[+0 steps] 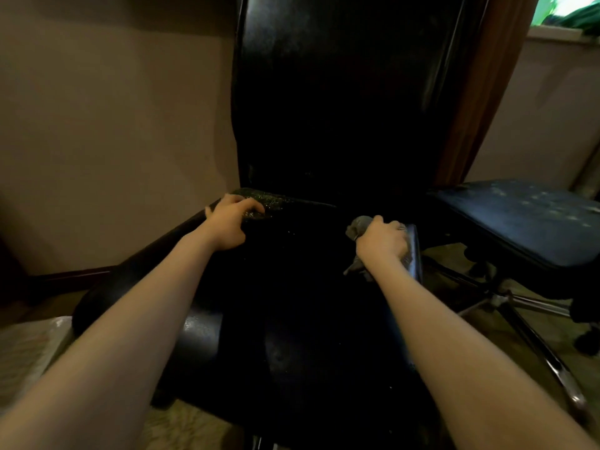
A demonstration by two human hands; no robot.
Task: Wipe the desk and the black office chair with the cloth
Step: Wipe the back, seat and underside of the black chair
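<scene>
The black office chair [311, 125] fills the middle of the head view, its tall backrest facing me and its dark seat below. My left hand [229, 224] grips the back end of the chair's left armrest, fingers curled over a worn, speckled patch. My right hand [383, 240] holds a crumpled grey cloth [357, 227] and presses it on the chair's right armrest; grey folds stick out above and below the fist. The desk is not in view.
A second chair with a worn blue seat [526, 219] and a chrome star base [519, 306] stands close on the right. A beige wall lies to the left, a brown curtain [480, 92] and a window sill at the upper right. Light carpet covers the floor.
</scene>
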